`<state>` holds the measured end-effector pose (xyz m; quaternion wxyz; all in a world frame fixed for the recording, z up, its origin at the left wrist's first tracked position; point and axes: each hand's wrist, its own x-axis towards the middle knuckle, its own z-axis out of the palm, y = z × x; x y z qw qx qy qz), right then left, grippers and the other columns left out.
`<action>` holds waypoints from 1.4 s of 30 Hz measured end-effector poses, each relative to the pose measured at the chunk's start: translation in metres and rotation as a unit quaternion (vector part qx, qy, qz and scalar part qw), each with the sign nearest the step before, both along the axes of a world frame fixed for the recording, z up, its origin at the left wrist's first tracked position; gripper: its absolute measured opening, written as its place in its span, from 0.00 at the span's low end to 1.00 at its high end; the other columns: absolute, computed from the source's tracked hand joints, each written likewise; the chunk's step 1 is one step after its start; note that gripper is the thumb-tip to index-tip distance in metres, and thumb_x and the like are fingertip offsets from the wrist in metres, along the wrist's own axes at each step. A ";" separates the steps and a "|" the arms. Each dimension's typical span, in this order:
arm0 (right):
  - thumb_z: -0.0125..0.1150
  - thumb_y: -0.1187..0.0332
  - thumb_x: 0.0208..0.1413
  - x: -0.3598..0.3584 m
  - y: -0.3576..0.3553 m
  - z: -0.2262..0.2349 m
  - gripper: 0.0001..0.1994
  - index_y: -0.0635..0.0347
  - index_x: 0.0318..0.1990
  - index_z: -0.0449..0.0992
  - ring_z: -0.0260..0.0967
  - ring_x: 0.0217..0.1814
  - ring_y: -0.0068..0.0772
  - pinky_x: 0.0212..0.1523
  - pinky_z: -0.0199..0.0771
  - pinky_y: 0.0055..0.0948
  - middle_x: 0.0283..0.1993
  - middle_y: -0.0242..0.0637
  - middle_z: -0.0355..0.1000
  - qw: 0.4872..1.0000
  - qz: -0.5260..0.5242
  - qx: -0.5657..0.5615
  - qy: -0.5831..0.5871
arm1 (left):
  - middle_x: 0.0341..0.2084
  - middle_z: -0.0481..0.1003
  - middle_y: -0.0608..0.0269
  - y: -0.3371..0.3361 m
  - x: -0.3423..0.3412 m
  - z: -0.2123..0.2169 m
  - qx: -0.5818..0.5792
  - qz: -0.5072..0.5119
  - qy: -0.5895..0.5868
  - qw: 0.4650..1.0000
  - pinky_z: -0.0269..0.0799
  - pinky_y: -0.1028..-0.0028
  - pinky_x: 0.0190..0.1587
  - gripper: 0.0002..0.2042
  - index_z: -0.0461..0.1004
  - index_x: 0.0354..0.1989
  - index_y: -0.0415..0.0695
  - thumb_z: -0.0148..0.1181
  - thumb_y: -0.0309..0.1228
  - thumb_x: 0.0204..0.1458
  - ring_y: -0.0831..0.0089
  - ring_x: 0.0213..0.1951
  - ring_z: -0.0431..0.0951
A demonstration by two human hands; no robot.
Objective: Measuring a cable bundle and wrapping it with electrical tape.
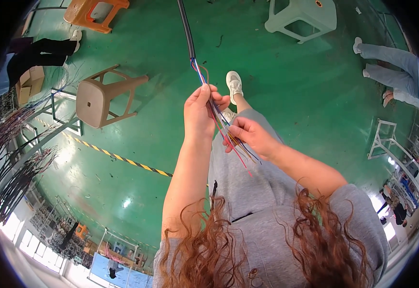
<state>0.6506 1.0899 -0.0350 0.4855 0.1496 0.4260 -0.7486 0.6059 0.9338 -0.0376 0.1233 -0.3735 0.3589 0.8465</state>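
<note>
Left of the round, smooth black cable (187, 33), a tan plastic stool (92, 104) is seen. Below the cable's end, its thin multicoloured wires (221, 120) are pinched by the left hand (200, 110) and, farther right, by the right hand (252, 137).

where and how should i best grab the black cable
Probably on the black cable's sheath, just above where the coloured wires come out, coming from the left and closing across its length. The sheath looks round, slim and nearly straight there, while the wires below spread apart. The left hand pinches the wires just below that end, so the left seems the shorter reach.
</note>
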 end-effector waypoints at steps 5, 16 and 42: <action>0.52 0.67 0.58 -0.034 -0.007 -0.005 0.08 0.62 0.38 0.67 0.69 0.44 0.27 0.45 0.67 0.25 0.37 0.34 0.70 0.974 -0.002 0.134 0.185 | 0.20 0.72 0.62 -0.004 0.000 -0.001 -0.005 -0.001 0.006 1.000 0.78 0.71 0.30 0.11 0.70 0.31 0.38 0.47 0.32 0.59 0.68 0.24 0.78; 0.61 0.64 0.42 -0.159 -0.073 -0.028 0.12 0.63 0.30 0.75 0.68 0.31 0.29 0.35 0.65 0.27 0.26 0.34 0.71 0.954 0.134 0.205 0.173 | 0.19 0.71 0.63 -0.007 0.000 -0.003 -0.054 -0.037 0.009 0.998 0.79 0.71 0.30 0.11 0.69 0.32 0.37 0.47 0.32 0.60 0.68 0.24 0.78; 0.54 0.55 0.54 -0.121 -0.061 -0.041 0.18 0.65 0.29 0.68 0.68 0.27 0.30 0.32 0.68 0.30 0.25 0.39 0.70 0.913 -0.017 0.271 0.305 | 0.21 0.70 0.64 -0.009 -0.001 -0.010 -0.008 0.011 -0.010 1.000 0.77 0.73 0.31 0.10 0.68 0.32 0.38 0.45 0.32 0.60 0.72 0.24 0.75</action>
